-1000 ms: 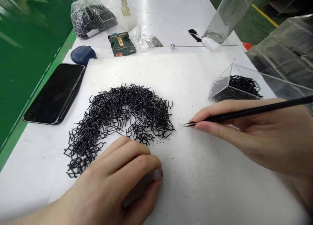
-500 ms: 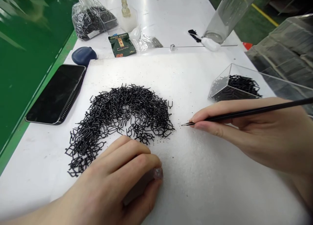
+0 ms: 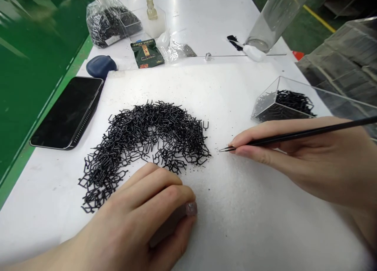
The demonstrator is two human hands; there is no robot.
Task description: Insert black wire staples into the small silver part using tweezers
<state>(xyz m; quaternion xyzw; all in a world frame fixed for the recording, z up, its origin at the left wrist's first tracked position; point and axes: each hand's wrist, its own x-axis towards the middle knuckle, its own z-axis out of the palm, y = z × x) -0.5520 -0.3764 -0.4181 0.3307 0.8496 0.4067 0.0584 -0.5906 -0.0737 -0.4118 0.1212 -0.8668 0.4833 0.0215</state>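
Note:
My right hand [image 3: 300, 157] pinches a pair of black tweezers [image 3: 294, 136]. Their fine tips point left, slightly apart, just above the white surface, with no part visible between them. In front of me a curved heap of small black forked pieces [image 3: 153, 121] is spread out; the tweezer tips are to its right. My left hand [image 3: 147, 212] rests below the heap, fingers curled. Between its thumb and forefinger shows a small clear block [image 3: 191, 208].
A phone [image 3: 69, 112] and a dark blue case [image 3: 101, 66] lie at left. Behind are a bag of black pieces [image 3: 110, 23], a green packet [image 3: 147, 53] and a clear jar [image 3: 273, 23]. At right, a clear tray [image 3: 279, 82] holds more black pieces.
Almost nothing differs. The tweezer tips look slightly further apart; both hands and the heap stay in place.

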